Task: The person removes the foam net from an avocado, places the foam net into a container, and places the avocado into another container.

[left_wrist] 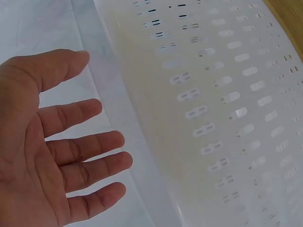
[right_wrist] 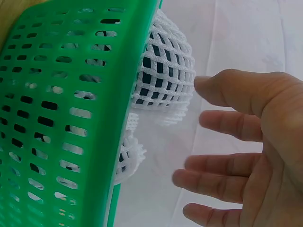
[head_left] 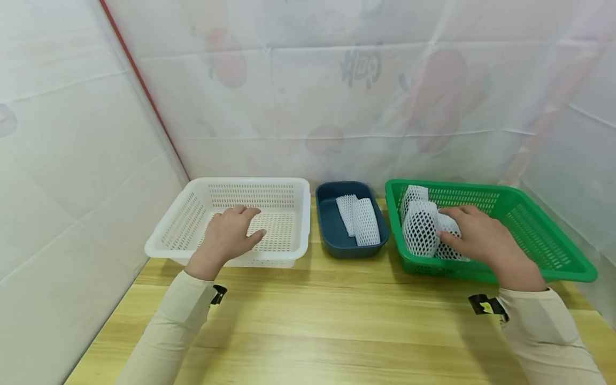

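A pale printed sheet (head_left: 289,96) fills the top of the head view, behind everything. The wooden worktop (head_left: 313,331) runs across the lower part. At the right of the frame lies the green basket (head_left: 524,224), slotted and wide-rimmed; at centre left is the white basket (head_left: 276,230), also slotted. Between these two, at the middle, sits the smaller dark blue tub (head_left: 332,224).

The right hand (head_left: 478,238) reaches over the left part of the green basket, thumb and fingers apart around the nearest net; whether the thumb tip touches it I cannot tell. The left hand (head_left: 228,232) hovers over the white basket, its thumb and fingers apart as well.

Three white foam nets stand at the left end of the green basket: a front one (head_left: 420,230), with dark showing through its mesh, a rear one (head_left: 415,193) just behind it, and a right one (head_left: 447,251) by the right thumb. Two flatter nets (head_left: 367,224) lie side by side in the blue tub. Smallest are the black wrist straps (head_left: 481,305) beside the cuffs, lower left and lower right.
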